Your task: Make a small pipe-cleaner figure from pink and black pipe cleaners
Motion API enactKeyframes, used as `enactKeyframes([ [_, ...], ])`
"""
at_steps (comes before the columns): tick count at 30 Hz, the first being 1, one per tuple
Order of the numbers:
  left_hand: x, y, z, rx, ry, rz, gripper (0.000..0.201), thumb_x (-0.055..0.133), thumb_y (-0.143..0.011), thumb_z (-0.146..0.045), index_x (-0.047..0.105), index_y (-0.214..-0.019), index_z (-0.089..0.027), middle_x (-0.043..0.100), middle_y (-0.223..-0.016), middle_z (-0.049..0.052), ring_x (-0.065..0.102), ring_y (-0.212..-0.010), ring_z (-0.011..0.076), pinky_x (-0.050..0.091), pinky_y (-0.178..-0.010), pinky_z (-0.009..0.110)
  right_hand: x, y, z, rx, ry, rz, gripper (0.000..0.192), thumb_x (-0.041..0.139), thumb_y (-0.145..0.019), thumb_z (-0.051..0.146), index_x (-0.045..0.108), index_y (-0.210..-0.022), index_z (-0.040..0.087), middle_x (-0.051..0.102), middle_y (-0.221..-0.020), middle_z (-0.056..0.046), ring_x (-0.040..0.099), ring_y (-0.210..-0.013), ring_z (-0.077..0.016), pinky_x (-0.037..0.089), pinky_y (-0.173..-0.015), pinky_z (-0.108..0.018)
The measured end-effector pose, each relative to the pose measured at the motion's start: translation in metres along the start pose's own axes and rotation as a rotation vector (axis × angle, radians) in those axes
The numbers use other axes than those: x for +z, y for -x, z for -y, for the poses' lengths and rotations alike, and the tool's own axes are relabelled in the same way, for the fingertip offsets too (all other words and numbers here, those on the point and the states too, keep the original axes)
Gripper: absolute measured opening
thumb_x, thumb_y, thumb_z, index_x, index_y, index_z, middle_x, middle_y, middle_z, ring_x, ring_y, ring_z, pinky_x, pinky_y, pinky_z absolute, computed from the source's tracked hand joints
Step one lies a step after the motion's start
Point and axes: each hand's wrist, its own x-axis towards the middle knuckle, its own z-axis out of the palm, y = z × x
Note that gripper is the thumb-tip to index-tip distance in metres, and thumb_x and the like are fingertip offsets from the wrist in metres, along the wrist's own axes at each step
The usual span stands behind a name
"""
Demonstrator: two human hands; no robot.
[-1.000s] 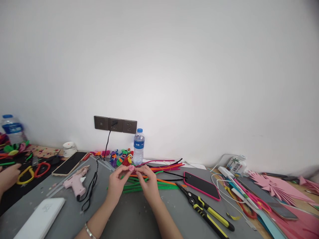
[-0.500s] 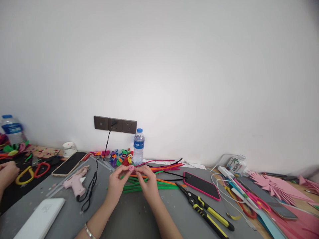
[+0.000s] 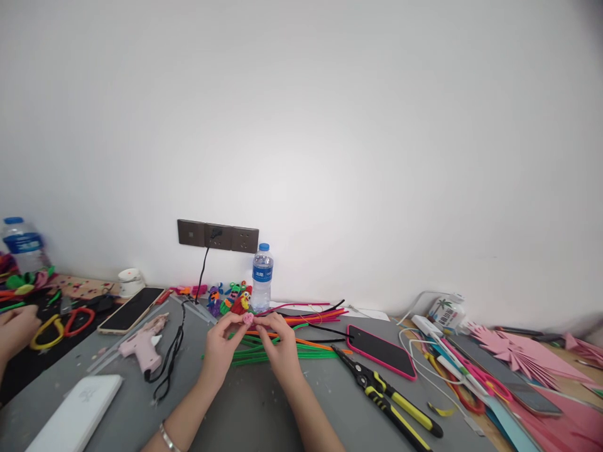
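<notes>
Between my two hands is a small pink fuzzy coil [image 3: 248,319], which looks like wound pipe cleaner. My left hand [image 3: 220,342] pinches it from the left with thumb and fingertips. From the other side my right hand [image 3: 279,342] has its thumb and fingers closed at the coil's right edge. Green pipe cleaners [image 3: 292,354] lie on the grey mat beneath and behind both hands. Just beyond the fingertips stand small colourful pipe-cleaner figures [image 3: 242,301], beside a water bottle [image 3: 262,279].
Left are a pink glue gun [image 3: 141,348], a white power bank [image 3: 75,414] and a phone [image 3: 132,309]. Another person's hand [image 3: 16,329] is at the far left. Right lie yellow-black pliers [image 3: 386,395], a pink-cased phone [image 3: 381,351], cables and pink folded paper [image 3: 518,351].
My hands and the pink coil stay almost still. At the far left the other person's hand has shifted slightly right, and a green strip now shows at it.
</notes>
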Motion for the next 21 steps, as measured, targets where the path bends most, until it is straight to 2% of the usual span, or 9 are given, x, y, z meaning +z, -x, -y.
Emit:
enactKeyframes([
  [12, 0.0037, 0.0014, -0.0078, 0.005, -0.015, 0.068, 0.022, 0.07, -0.075, -0.039, 0.07, -0.075, -0.017, 0.068, -0.074, 0.004, 0.067, -0.072, 0.02, 0.059, -0.068, 0.03, -0.0021, 0.0, -0.0008, 0.0, 0.104, -0.07, 0.011, 0.061, -0.085, 0.02, 0.07, -0.081, 0.023, 0.067, -0.074, -0.003, 0.056, -0.073, -0.0204, 0.045, -0.067, -0.032],
  [21, 0.0035, 0.0011, -0.0086, 0.04, -0.024, 0.082, 0.016, 0.069, -0.077, -0.034, 0.07, -0.076, -0.018, 0.067, -0.073, 0.003, 0.066, -0.072, 0.0187, 0.059, -0.068, 0.028, -0.0011, -0.0001, 0.0002, -0.018, 0.139, -0.092, 0.011, 0.061, -0.085, 0.018, 0.068, -0.079, 0.023, 0.066, -0.072, -0.003, 0.056, -0.071, -0.0201, 0.045, -0.064, -0.031],
])
